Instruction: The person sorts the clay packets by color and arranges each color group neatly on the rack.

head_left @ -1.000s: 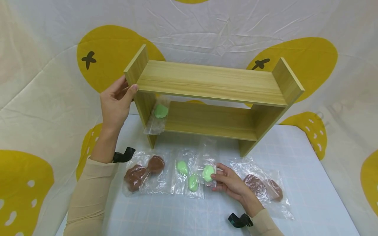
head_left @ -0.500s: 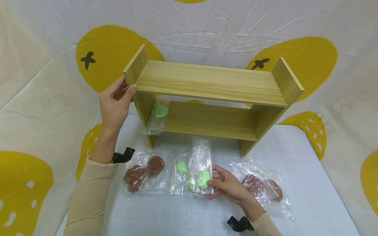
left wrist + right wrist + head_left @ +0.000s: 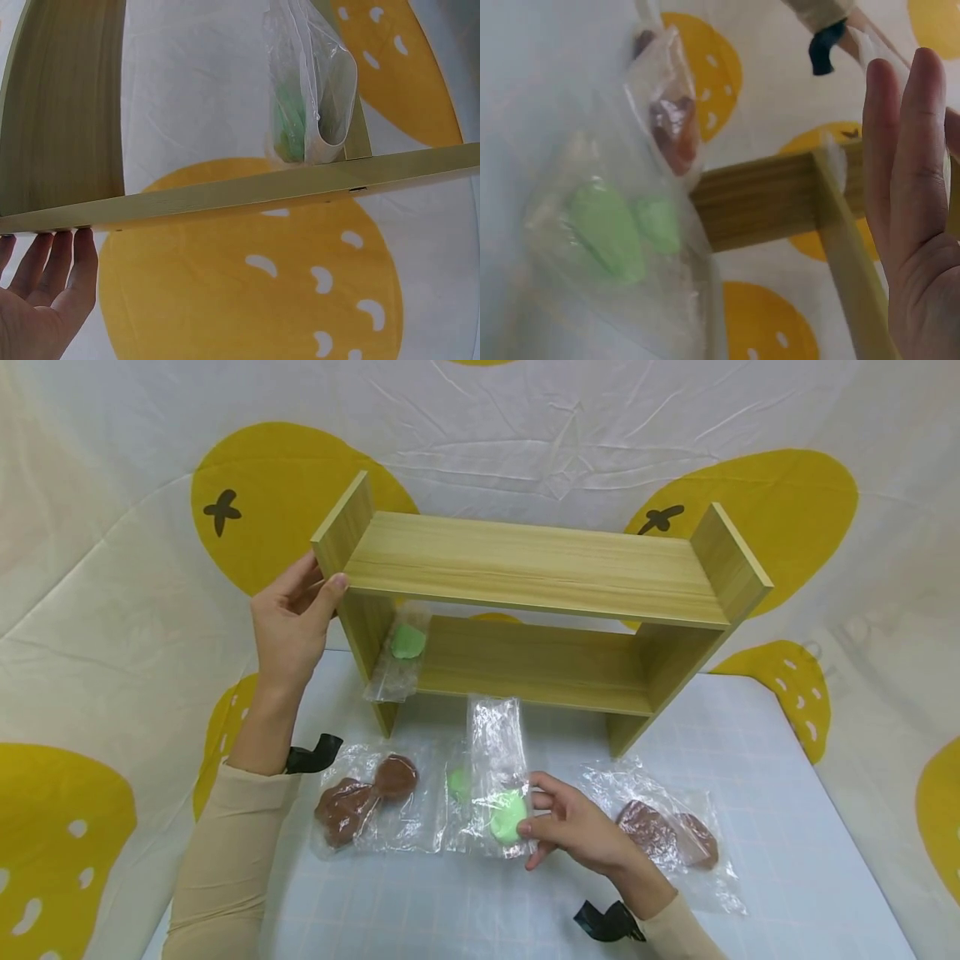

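Observation:
My left hand (image 3: 288, 627) holds the left side panel of a two-tier wooden shelf (image 3: 540, 568), thumb on the front edge. In the left wrist view, its fingertips (image 3: 84, 231) meet the panel's outer face. Between thumb and fingers, my right hand (image 3: 581, 831) pinches a clear plastic bag (image 3: 495, 735) with a light green lump (image 3: 508, 817) in its lower end. That bag overlaps other bagged green pieces (image 3: 458, 785) on the table, partly covering them. Another bag with a green piece (image 3: 408, 642) leans at the left end of the lower tier.
Clear bags of brown pieces lie on the table (image 3: 420, 910): one bag (image 3: 367, 802) at left, another bag (image 3: 675, 843) beside my right wrist. A white cloth with yellow shapes (image 3: 300, 502) hangs behind the shelf.
My right hand has moved a little left with the bag, which now covers more of the green pieces on the table. My left hand stays on the shelf panel.

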Available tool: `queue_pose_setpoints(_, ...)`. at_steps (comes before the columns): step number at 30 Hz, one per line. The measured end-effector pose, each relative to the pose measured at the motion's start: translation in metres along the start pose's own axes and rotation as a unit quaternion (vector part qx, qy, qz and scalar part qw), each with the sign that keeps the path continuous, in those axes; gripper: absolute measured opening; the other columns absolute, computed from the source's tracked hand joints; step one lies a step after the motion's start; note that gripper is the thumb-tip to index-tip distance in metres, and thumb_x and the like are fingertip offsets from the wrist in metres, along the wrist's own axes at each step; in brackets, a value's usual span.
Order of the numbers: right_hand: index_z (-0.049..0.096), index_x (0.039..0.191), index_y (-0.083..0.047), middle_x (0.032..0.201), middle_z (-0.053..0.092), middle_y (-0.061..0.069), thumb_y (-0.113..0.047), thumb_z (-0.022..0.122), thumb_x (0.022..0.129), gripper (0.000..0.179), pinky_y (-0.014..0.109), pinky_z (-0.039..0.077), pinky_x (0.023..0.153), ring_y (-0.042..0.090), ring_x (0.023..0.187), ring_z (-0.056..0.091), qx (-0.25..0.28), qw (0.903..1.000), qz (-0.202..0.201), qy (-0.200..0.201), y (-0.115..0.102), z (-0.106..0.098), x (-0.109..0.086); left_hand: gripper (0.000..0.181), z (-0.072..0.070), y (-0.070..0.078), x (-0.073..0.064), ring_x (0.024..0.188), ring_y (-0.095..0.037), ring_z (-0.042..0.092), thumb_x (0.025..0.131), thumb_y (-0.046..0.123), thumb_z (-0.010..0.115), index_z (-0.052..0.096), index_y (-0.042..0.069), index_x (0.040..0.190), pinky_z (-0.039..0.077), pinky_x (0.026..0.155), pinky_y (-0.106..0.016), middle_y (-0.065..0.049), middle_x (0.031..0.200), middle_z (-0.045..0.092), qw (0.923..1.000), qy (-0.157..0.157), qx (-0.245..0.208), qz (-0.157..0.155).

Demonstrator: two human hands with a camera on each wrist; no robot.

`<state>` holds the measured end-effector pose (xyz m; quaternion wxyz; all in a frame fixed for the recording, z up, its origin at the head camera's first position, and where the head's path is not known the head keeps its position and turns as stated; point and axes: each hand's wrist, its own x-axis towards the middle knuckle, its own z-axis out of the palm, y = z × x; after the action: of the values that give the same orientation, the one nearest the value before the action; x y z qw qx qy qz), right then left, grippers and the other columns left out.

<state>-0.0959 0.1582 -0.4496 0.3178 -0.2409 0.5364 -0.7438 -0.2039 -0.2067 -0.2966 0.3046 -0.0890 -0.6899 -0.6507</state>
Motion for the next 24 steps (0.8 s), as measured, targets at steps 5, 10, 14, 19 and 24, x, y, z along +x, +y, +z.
queue_pose_setpoints(5,0.036,0.133,0.004,0.102,0.063,0.012,0.008,0.058,0.096,0.044,0.056,0.058,0.063,0.021,0.083,0.069,-0.021,0.9995,-0.003,0.023,-0.013,-0.003,0.018,0.041,0.000,0.000,0.000,0.102,-0.024,0.068,0.090,0.011,0.076,0.070,0.021,0.129,0.058,0.078,-0.024,-0.011,0.123,0.069,1.0000,-0.001,-0.008,0.000)
queue_pose_setpoints(10,0.025,0.147,0.006,0.093,0.063,0.011,0.005,0.060,0.096,0.062,0.049,0.060,0.067,0.022,0.082,0.069,-0.015,0.9986,-0.006,0.051,-0.028,-0.008,0.046,0.041,0.000,0.000,0.001,0.103,-0.024,0.068,0.090,0.011,0.076,0.070,0.021,0.129,0.058,0.078,-0.024,-0.011,0.123,0.069,1.0000,0.000,-0.005,0.000)
queue_pose_setpoints(14,0.016,0.156,0.001,0.084,0.060,0.008,0.003,0.059,0.097,0.073,0.044,0.061,0.070,0.021,0.080,0.068,-0.009,0.9974,0.000,0.072,-0.039,-0.010,0.071,0.040,0.001,0.000,0.001,0.103,-0.024,0.068,0.090,0.011,0.076,0.070,0.021,0.129,0.058,0.078,-0.025,-0.011,0.123,0.069,1.0000,-0.001,-0.004,0.002)
queue_pose_setpoints(19,0.021,0.155,-0.001,0.086,0.064,0.008,0.003,0.057,0.097,0.068,0.043,0.061,0.074,0.021,0.082,0.068,0.000,0.9965,-0.004,0.084,-0.047,-0.009,0.101,0.041,0.001,-0.001,0.001,0.104,-0.024,0.068,0.090,0.012,0.076,0.070,0.022,0.129,0.058,0.077,-0.025,-0.010,0.123,0.069,1.0000,-0.001,0.000,0.000)
queue_pose_setpoints(24,0.018,0.157,0.001,0.091,0.066,0.012,0.005,0.056,0.098,0.070,0.039,0.060,0.076,0.026,0.084,0.071,0.020,0.9952,-0.006,0.095,-0.051,-0.007,0.127,0.040,-0.001,-0.002,0.001,0.103,-0.024,0.068,0.091,0.012,0.076,0.070,0.021,0.129,0.058,0.077,-0.024,-0.011,0.123,0.069,1.0000,0.001,0.002,0.005)
